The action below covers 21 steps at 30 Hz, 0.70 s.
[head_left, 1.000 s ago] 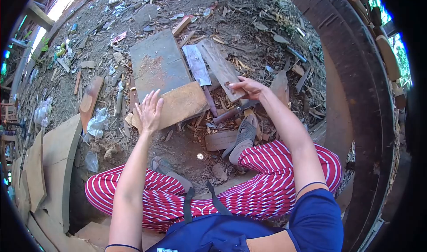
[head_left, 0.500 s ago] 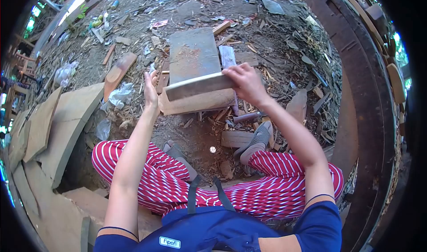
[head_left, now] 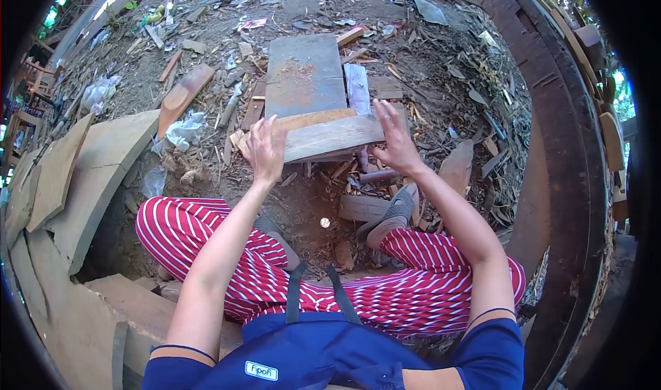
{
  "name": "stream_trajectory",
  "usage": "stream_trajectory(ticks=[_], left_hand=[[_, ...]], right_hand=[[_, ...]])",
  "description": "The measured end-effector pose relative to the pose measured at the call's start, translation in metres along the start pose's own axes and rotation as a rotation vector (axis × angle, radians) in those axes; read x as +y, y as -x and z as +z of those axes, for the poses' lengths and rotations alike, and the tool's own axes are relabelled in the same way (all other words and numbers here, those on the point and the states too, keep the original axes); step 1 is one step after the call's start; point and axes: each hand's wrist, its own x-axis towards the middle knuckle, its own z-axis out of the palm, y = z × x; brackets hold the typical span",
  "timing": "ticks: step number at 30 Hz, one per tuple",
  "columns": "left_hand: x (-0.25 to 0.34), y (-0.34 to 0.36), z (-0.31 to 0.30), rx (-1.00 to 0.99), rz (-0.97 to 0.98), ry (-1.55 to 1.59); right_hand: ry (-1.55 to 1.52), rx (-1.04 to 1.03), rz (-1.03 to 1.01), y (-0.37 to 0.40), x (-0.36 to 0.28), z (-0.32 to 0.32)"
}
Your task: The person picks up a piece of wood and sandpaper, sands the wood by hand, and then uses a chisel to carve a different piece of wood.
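A greyish wooden board (head_left: 334,139) rests crosswise in front of me, its flat face tilted up. A tan edge of wood shows just behind it. My left hand (head_left: 265,149) is at the board's left end, fingers stretched out and seemingly touching it. Beside the right end is my right hand (head_left: 398,141), its fingers spread and its thumb near the board's corner. Beyond the board lies a flat grey slab (head_left: 303,63) with reddish wood chips on it. A dark cylindrical piece (head_left: 379,176) lies on the ground below my right hand.
Curved wooden planks (head_left: 103,170) are stacked at my left. A long dark beam (head_left: 575,149) arcs along my right side. A wood block (head_left: 363,209) lies by my foot. Plastic bags (head_left: 184,130), wood scraps and litter cover the ground.
The board has turned from standing narrow edge up to showing its flat face. My right hand has let go its grip on the top edge, and my left hand has moved right to the board's end.
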Motion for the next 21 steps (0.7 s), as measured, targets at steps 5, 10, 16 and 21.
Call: stream_trajectory(ticks=[5,10,16,21], left_hand=[[0.011,0.005,-0.026,-0.262,0.605,-0.384],[-0.001,-0.027,-0.039,-0.235,0.679,-0.494],[-0.024,-0.044,-0.046,-0.295,0.679,-0.421],[-0.028,-0.041,-0.042,-0.311,0.613,-0.272]], right_hand=[[-0.193,-0.187,0.121,-0.011,0.014,-0.003],[-0.191,-0.222,0.186,-0.023,0.003,-0.005],[-0.53,-0.159,0.243,-0.022,0.014,0.008],[-0.311,-0.556,0.44,0.035,0.077,0.048]])
